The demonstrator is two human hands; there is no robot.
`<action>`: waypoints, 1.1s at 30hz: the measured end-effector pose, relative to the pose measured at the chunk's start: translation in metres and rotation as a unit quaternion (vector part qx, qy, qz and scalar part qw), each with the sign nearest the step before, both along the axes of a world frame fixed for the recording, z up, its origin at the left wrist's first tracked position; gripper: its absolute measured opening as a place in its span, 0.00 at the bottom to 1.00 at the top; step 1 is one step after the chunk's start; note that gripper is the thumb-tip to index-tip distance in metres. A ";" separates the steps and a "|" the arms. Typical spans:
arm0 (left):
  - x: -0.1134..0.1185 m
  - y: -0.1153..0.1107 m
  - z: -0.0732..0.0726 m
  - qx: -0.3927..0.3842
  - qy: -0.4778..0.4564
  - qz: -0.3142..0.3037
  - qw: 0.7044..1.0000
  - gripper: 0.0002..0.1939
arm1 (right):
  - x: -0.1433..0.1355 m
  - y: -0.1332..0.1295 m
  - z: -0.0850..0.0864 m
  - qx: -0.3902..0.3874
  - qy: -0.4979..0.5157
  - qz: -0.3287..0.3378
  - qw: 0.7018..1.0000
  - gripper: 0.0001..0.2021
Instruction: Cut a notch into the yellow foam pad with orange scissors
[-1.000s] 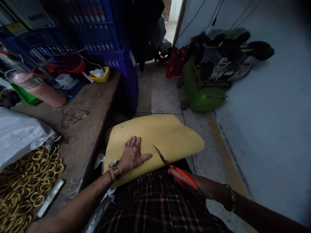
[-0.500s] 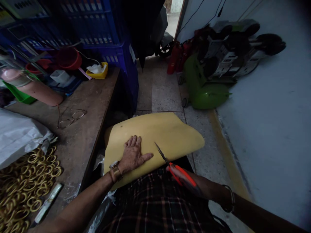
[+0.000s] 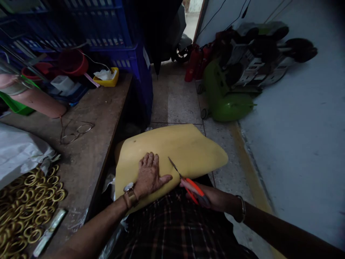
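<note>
A large yellow sheet (image 3: 172, 144) lies across my lap, its right end curving to a rounded point. My left hand (image 3: 151, 173) rests flat on its left half, fingers spread and thumb pointing right. In my right hand (image 3: 195, 190), at the sheet's near edge, are scissors with orange and grey handles (image 3: 198, 187). The thin blades point up and left over the middle of the sheet and look closed together. Whether the tips touch the surface I cannot tell.
On the wooden table (image 3: 94, 154) at left lie many gold-coloured rings (image 3: 29, 205), eyeglasses (image 3: 77, 133), a white sack (image 3: 21, 151) and a yellow tray (image 3: 110, 80). Blue crates (image 3: 137, 72) stand behind. A green compressor (image 3: 226, 104) and red extinguishers (image 3: 193, 64) stand by the wall.
My right hand has moved a little left with the scissors, whose tips are closer to my left hand. My left hand has shifted slightly right and nearer to me.
</note>
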State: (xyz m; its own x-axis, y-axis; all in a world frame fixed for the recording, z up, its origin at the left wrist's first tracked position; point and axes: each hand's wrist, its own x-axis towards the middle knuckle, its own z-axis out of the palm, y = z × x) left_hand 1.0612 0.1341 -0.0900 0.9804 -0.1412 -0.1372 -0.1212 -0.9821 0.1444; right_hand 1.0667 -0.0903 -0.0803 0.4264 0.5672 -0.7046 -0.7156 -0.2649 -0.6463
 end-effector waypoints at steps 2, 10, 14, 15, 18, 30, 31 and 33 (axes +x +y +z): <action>-0.001 0.000 -0.003 0.000 -0.009 -0.003 1.000 0.49 | 0.002 0.006 0.000 0.002 0.024 0.007 1.000 0.26; -0.001 -0.003 -0.006 0.006 -0.020 0.001 1.000 0.50 | 0.019 0.012 0.023 0.031 -0.231 0.170 0.957 0.21; -0.002 -0.004 -0.006 0.008 -0.024 0.002 1.000 0.49 | 0.018 0.008 0.011 0.006 -0.310 0.260 0.915 0.19; -0.002 -0.005 -0.006 0.008 -0.024 0.003 1.000 0.49 | 0.017 0.007 0.009 0.003 -0.317 0.259 0.912 0.18; -0.003 -0.006 -0.004 0.010 -0.024 0.003 1.000 0.50 | 0.015 0.002 0.011 0.004 -0.303 0.210 0.930 0.18; -0.008 -0.013 -0.002 0.024 -0.029 0.006 0.999 0.45 | 0.013 0.009 0.020 -0.029 -0.071 0.091 0.993 0.29; -0.009 -0.014 -0.003 0.026 -0.030 0.006 0.999 0.44 | 0.014 0.010 0.022 -0.021 -0.102 0.100 0.989 0.30; -0.009 -0.014 -0.004 0.026 -0.032 0.008 0.999 0.43 | 0.017 0.012 0.026 0.004 -0.163 0.121 0.979 0.30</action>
